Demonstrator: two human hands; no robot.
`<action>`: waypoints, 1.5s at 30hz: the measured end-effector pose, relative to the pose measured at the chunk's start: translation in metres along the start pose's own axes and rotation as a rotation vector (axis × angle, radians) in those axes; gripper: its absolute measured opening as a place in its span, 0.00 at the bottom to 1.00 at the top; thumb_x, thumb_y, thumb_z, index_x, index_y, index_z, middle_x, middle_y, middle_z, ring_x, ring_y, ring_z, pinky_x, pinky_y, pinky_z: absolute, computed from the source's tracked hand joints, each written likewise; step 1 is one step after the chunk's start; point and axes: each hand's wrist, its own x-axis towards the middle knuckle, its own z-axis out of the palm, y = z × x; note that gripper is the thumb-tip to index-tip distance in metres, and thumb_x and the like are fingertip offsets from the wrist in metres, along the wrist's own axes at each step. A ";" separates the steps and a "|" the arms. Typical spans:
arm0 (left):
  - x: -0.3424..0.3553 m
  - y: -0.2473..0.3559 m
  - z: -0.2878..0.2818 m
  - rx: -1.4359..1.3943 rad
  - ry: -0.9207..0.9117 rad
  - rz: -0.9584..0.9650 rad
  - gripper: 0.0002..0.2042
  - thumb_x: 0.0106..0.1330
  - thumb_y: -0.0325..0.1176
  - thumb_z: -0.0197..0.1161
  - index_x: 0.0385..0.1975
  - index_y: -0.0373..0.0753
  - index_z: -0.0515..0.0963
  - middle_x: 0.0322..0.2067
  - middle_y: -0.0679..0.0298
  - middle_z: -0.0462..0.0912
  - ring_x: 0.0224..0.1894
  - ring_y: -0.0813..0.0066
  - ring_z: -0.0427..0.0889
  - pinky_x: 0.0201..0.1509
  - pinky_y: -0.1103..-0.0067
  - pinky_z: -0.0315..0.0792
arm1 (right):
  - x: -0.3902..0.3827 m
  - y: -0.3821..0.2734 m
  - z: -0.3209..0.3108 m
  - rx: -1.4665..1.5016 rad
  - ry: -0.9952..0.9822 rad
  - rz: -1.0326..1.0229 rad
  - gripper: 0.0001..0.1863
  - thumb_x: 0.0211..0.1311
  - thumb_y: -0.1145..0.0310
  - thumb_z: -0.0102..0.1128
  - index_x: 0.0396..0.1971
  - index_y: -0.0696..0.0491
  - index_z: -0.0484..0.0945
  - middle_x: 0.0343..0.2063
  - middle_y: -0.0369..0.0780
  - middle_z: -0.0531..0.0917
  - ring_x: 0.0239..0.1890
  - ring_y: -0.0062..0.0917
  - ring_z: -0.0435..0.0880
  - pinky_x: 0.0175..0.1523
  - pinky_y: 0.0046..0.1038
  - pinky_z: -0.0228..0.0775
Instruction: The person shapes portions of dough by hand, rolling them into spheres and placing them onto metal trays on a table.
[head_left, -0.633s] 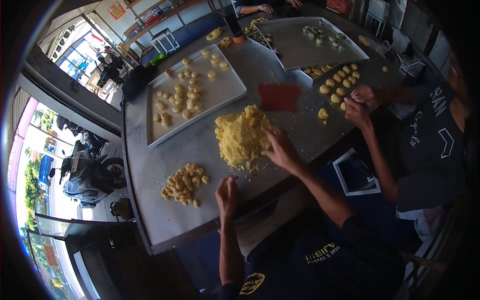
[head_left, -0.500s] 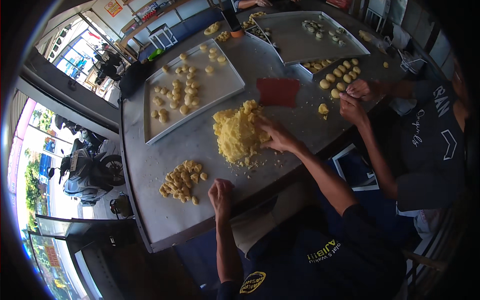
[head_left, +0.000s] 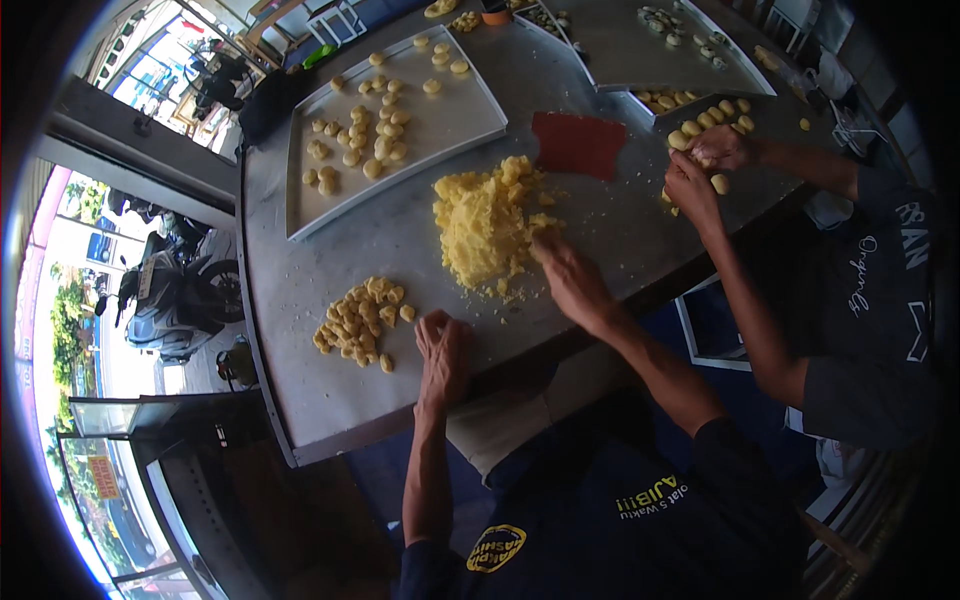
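Note:
A large crumbly mound of yellow dough [head_left: 480, 228] sits on the metal table in front of me. My right hand [head_left: 575, 280] is at the mound's right edge, its fingers bent in and closed on a bit of the yellow dough. Lower left of the mound, my left hand [head_left: 442, 350] rests by the table's near edge with its fingers curled; whatever they hold, if anything, is hidden. Just left of that hand lies a heap of small tan dough pieces [head_left: 360, 318]. Crumbs are scattered between the mound and my hands.
A shallow metal tray [head_left: 470, 140] with round dough balls stands at the far left. Beyond the mound lies a red sheet [head_left: 578, 145]. Another tray [head_left: 660, 60] sits far right. A co-worker's hands [head_left: 705, 165] handle dough beside rows of balls [head_left: 712, 115].
My right hand has drawn back from the mound's side toward me, its fingers now more bent. My left hand remains curled near the small pieces. The view has shifted, and the co-worker's hands have moved.

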 end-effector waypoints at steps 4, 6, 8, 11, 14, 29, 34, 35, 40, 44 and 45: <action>0.001 -0.008 -0.004 -0.329 -0.021 -0.365 0.07 0.70 0.30 0.54 0.43 0.40 0.77 0.49 0.51 0.76 0.49 0.54 0.76 0.56 0.63 0.68 | 0.034 0.010 -0.038 0.069 -0.150 0.033 0.41 0.47 0.78 0.69 0.65 0.55 0.64 0.61 0.51 0.66 0.60 0.48 0.71 0.61 0.39 0.71; -0.007 -0.014 0.001 -0.240 0.141 -0.321 0.09 0.72 0.31 0.52 0.44 0.39 0.79 0.49 0.53 0.79 0.49 0.53 0.79 0.58 0.63 0.68 | 0.042 0.015 -0.037 0.072 -0.089 -0.016 0.43 0.45 0.75 0.73 0.65 0.52 0.65 0.62 0.49 0.66 0.61 0.46 0.70 0.63 0.41 0.68; -0.008 -0.007 0.004 -0.180 0.258 -0.312 0.10 0.73 0.31 0.51 0.42 0.38 0.80 0.45 0.55 0.81 0.46 0.53 0.80 0.58 0.64 0.68 | 0.042 0.029 -0.027 0.094 0.021 -0.075 0.43 0.42 0.71 0.76 0.63 0.51 0.68 0.65 0.47 0.64 0.63 0.45 0.68 0.65 0.42 0.64; 0.016 -0.017 -0.026 -0.153 0.093 -0.371 0.12 0.75 0.35 0.46 0.40 0.38 0.78 0.45 0.58 0.81 0.45 0.51 0.78 0.52 0.63 0.69 | 0.041 0.040 -0.004 0.135 0.025 -0.179 0.32 0.46 0.75 0.72 0.56 0.54 0.74 0.59 0.46 0.70 0.59 0.45 0.70 0.63 0.42 0.64; 0.047 -0.033 -0.022 -0.083 0.102 -0.390 0.11 0.74 0.36 0.45 0.37 0.39 0.74 0.40 0.60 0.79 0.45 0.53 0.74 0.48 0.61 0.65 | 0.044 0.030 0.003 0.064 0.005 -0.124 0.23 0.49 0.78 0.66 0.49 0.55 0.77 0.53 0.46 0.76 0.55 0.45 0.73 0.60 0.41 0.66; -0.001 0.002 -0.070 -0.327 -0.487 -0.428 0.18 0.67 0.30 0.59 0.56 0.36 0.73 0.46 0.52 0.77 0.51 0.50 0.76 0.59 0.61 0.68 | 0.019 0.017 -0.006 0.038 0.249 -0.107 0.25 0.50 0.78 0.66 0.52 0.59 0.74 0.47 0.48 0.76 0.48 0.45 0.75 0.54 0.43 0.66; 0.031 -0.033 -0.070 -0.133 0.257 -0.315 0.14 0.67 0.26 0.55 0.52 0.35 0.76 0.51 0.48 0.78 0.54 0.48 0.75 0.60 0.62 0.69 | 0.025 0.026 0.009 0.054 0.220 -0.078 0.23 0.51 0.79 0.64 0.51 0.60 0.75 0.41 0.48 0.77 0.45 0.44 0.76 0.54 0.42 0.66; 0.034 -0.049 -0.062 -0.005 0.192 -0.289 0.13 0.67 0.25 0.54 0.51 0.34 0.77 0.52 0.48 0.78 0.54 0.48 0.75 0.60 0.62 0.69 | 0.026 0.026 0.013 0.032 0.214 -0.093 0.22 0.52 0.80 0.63 0.50 0.60 0.76 0.39 0.48 0.78 0.44 0.44 0.77 0.53 0.43 0.67; 0.001 -0.075 -0.020 0.171 0.126 0.012 0.12 0.62 0.25 0.61 0.45 0.35 0.80 0.46 0.50 0.82 0.47 0.52 0.79 0.58 0.63 0.69 | 0.057 0.047 -0.012 0.086 0.106 -0.126 0.18 0.53 0.82 0.57 0.45 0.59 0.80 0.40 0.48 0.81 0.46 0.44 0.78 0.54 0.39 0.71; 0.002 -0.040 -0.037 0.024 0.043 -0.221 0.10 0.66 0.30 0.58 0.44 0.38 0.81 0.46 0.53 0.83 0.49 0.53 0.78 0.55 0.62 0.70 | 0.087 0.066 -0.019 0.047 0.278 -0.128 0.19 0.52 0.81 0.60 0.47 0.59 0.81 0.42 0.51 0.81 0.48 0.46 0.79 0.54 0.41 0.71; 0.000 -0.037 -0.035 0.005 0.040 -0.250 0.10 0.66 0.33 0.60 0.43 0.39 0.81 0.46 0.54 0.83 0.48 0.55 0.79 0.54 0.62 0.70 | 0.089 0.081 -0.010 0.068 0.220 -0.095 0.19 0.53 0.81 0.61 0.48 0.59 0.81 0.44 0.50 0.81 0.49 0.45 0.79 0.54 0.40 0.71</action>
